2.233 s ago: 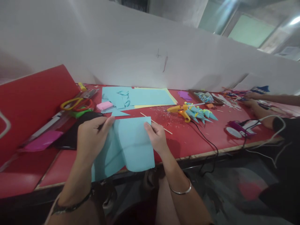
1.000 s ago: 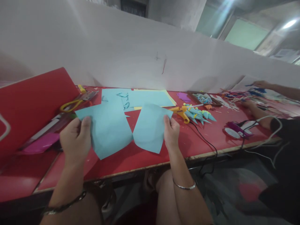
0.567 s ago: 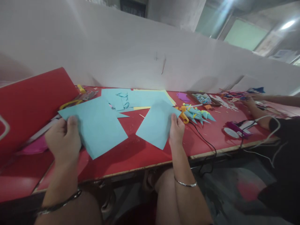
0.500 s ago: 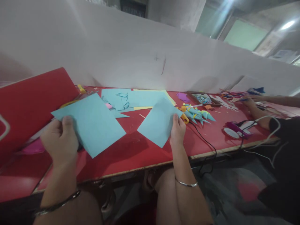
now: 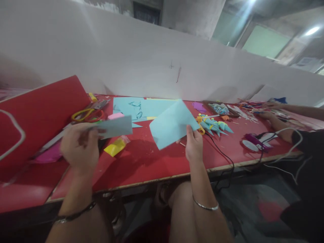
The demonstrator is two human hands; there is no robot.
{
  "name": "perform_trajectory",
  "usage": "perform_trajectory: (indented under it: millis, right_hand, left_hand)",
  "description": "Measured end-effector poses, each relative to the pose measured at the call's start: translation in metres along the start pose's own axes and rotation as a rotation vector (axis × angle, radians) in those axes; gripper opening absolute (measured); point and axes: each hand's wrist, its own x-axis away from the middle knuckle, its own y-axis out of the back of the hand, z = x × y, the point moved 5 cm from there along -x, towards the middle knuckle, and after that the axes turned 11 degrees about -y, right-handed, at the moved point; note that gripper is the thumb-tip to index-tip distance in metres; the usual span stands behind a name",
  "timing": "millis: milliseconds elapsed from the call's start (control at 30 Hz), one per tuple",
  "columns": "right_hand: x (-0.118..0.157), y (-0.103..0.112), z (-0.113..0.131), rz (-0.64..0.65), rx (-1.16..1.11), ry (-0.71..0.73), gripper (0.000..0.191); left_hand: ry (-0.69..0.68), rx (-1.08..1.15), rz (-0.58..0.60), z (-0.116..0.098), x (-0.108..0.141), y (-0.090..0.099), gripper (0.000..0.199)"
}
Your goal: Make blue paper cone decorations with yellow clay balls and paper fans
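Note:
My left hand (image 5: 81, 145) pinches one blue paper square (image 5: 117, 127), which is tilted so that it looks narrow. My right hand (image 5: 194, 143) holds another blue paper square (image 5: 172, 123) by its right corner, broad side showing. Both papers are above the red table (image 5: 141, 168). Larger blue sheets (image 5: 159, 104) lie behind them against the wall. Below the left paper lies a yellow packet (image 5: 115, 146). Just right of the right paper are blue paper cones (image 5: 215, 125) with yellow trim.
Scissors (image 5: 83, 114) and a red board (image 5: 40, 111) are at the left. A tray (image 5: 220, 108), a purple tool (image 5: 255, 140) and cables (image 5: 222, 152) lie right, near another person's arms (image 5: 275, 121).
My left hand has moved slightly right and turned its paper nearly edge-on, uncovering the scissors and the yellow packet. The paper in my right hand has tilted.

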Motion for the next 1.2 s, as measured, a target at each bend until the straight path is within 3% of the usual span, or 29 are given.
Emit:
perform_trajectory:
  millis: [100,200,267,367,500,600,667,700,800,867,933,1200]
  right_hand:
    - [0.014,0.008,0.013,-0.040,0.168,0.082,0.040]
    - [0.029,0.017,0.021,-0.058,0.313,0.210,0.028]
    - [0.040,0.016,0.022,0.049,0.412,0.347,0.019]
    - [0.052,0.012,0.012,0.199,0.596,0.476,0.031]
    - [0.056,0.004,-0.016,0.382,0.819,0.429,0.046]
    - [0.057,0.000,-0.032,0.511,0.940,0.343,0.050]
    - [0.057,-0.001,-0.034,0.544,0.985,0.310,0.051]
    - [0.057,-0.001,-0.034,0.549,1.001,0.304,0.051]
    - [0.058,-0.002,-0.032,0.576,1.063,0.305,0.050]
    - [0.058,-0.001,-0.031,0.624,1.088,0.315,0.048]
    - [0.056,0.001,-0.029,0.685,1.063,0.331,0.044]
    - [0.034,0.010,-0.024,0.872,0.944,0.413,0.021]
  left_hand:
    - [-0.187,0.054,0.044,-0.016,0.000,-0.003,0.008]
    - [-0.269,0.048,0.143,-0.018,-0.001,-0.008,0.009]
    - [-0.322,0.016,0.208,-0.013,-0.001,-0.012,0.011]
    - [-0.364,-0.039,0.374,0.004,0.005,-0.025,0.014]
    - [-0.331,-0.276,0.637,0.020,0.023,-0.047,0.023]
    - [-0.338,-0.409,0.577,0.008,0.026,-0.048,0.028]
    - [-0.349,-0.377,0.506,-0.007,0.025,-0.046,0.027]
    - [-0.373,-0.346,0.540,-0.014,0.026,-0.049,0.028]
    - [-0.509,-0.140,0.828,-0.033,0.042,-0.068,0.035]
    - [-0.535,-0.070,1.019,-0.037,0.057,-0.079,0.044]
    - [-0.527,-0.061,1.137,-0.037,0.068,-0.085,0.052]
    - [-0.517,-0.076,1.238,-0.034,0.076,-0.084,0.067]
